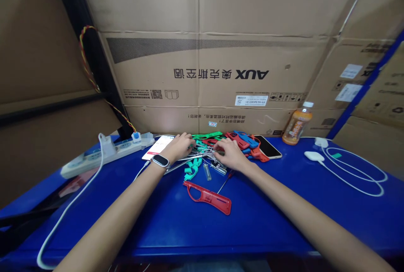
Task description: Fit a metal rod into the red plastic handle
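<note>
My left hand, with a smart band on its wrist, reaches into the left side of a pile of small parts; its fingers are curled down and whatever they hold is hidden. On the pile's right side my right hand has thumb and fingers drawn together on something too small to name. Between them lie thin wires and metal rods. Teal plastic pieces and a clear small tank sit in front. Nearer me lies a red lighter half-shell, beside a thin screwdriver.
Red and blue shells are heaped behind my right hand, beside a dark-screened phone. A lit phone and a power strip are at left. An orange drink bottle and white charging cable stand at right. Cardboard walls the back.
</note>
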Available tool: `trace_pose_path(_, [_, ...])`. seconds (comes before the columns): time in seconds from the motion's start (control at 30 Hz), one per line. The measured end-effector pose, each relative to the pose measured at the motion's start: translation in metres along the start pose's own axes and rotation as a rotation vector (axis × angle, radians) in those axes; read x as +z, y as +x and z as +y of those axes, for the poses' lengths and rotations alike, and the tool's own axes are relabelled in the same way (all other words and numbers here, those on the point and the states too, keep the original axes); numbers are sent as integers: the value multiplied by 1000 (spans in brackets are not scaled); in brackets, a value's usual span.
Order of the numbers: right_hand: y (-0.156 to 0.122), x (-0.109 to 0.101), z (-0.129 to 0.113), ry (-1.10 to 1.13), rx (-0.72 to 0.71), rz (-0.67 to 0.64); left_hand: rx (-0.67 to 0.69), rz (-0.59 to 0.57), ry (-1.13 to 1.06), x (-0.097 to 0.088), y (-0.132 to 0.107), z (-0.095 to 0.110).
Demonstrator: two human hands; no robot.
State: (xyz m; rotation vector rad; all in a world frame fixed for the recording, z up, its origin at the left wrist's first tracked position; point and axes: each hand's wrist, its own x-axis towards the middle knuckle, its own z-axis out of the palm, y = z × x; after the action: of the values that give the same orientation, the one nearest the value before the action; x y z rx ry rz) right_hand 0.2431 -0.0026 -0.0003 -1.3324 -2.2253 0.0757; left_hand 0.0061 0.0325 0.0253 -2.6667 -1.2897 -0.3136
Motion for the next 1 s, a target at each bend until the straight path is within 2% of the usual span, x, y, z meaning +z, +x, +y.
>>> trace_pose_path(0.17, [0,5,-1,28,1,17,-39,-107,59,-3,9,-1])
trace_pose_path(0.3, [0,8,1,44,-10,30,-11,-111,66,-8,12,-3])
trace_pose_path(0.5, [-1,3,-1,55,-61,123,104,58,77,-18,-3,7])
trace_pose_path(0.7, [-10,-10,-8,140,-95,241,146,243,-103,-26,-25,28])
trace_pose_path(0.83, [-19,-17,-18,167,-124,295,148,307,-264,-24,-34,39])
trace_pose_path(1.0, [-23,-20,-35,160,-235,306,164,326,-326,-19,-40,45])
